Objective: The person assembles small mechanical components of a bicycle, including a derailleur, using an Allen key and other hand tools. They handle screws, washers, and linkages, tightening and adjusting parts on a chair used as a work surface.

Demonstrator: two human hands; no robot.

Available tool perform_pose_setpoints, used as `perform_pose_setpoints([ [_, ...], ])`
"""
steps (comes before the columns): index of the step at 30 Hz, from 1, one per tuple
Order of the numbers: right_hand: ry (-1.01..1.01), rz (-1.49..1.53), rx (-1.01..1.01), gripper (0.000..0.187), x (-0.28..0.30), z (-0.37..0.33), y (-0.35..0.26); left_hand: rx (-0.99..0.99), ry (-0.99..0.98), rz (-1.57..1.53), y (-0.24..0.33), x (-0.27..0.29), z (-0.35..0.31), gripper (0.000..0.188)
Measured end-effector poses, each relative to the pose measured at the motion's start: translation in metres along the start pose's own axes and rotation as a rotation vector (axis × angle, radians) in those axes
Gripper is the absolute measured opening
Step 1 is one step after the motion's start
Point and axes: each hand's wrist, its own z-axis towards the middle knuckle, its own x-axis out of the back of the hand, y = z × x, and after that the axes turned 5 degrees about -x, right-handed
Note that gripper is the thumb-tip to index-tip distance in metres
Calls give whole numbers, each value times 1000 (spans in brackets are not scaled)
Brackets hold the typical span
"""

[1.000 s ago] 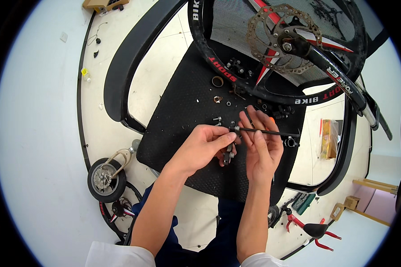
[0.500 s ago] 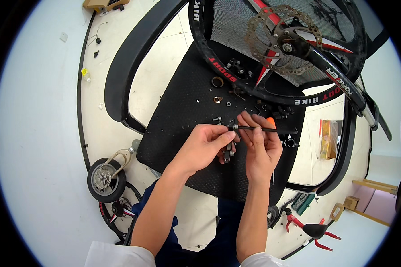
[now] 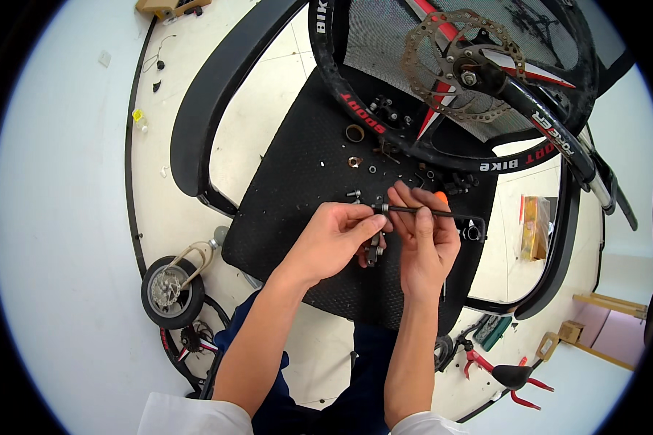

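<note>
My left hand (image 3: 326,235) pinches a small dark metal bracket (image 3: 373,255) with a bolt (image 3: 383,208) in it. Fingers cover much of this part, so its full shape is hidden. In my right hand (image 3: 426,246) lies the long arm of a black hex key (image 3: 467,217), between thumb and fingers. Its tip meets the bolt by my left thumb, and its short bent arm points toward me at the right. Both hands are above the black chair seat (image 3: 297,174). Close to the left fingers lies a loose bolt (image 3: 352,193).
A spoked wheel with a brake disc (image 3: 413,69) and a black fork (image 3: 559,130) leans over the seat's far side. Rings, nuts and small parts lie below it, including a brass-coloured ring (image 3: 354,133). Armrests (image 3: 196,130) flank the seat. A small wheel (image 3: 173,293) stands left.
The hex key has turned about its long arm, so its short bent arm now swings toward me. My hands have stayed nearly in place.
</note>
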Motion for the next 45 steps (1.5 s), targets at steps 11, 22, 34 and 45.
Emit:
perform_pose_setpoints([
  [11,194,-227,-32,22,-4,-4,4,-45,57,118,-2,1,-4,20],
  [22,120,-28,-210,16,10,10,2,-152,94,207,-6,6,2,17],
  [34,242,129,-128,13,11,19,11,-185,251,26,-13,3,17,22],
  [45,132,-1027,-79,28,38,21,-6,-164,345,21,-10,11,19,28],
])
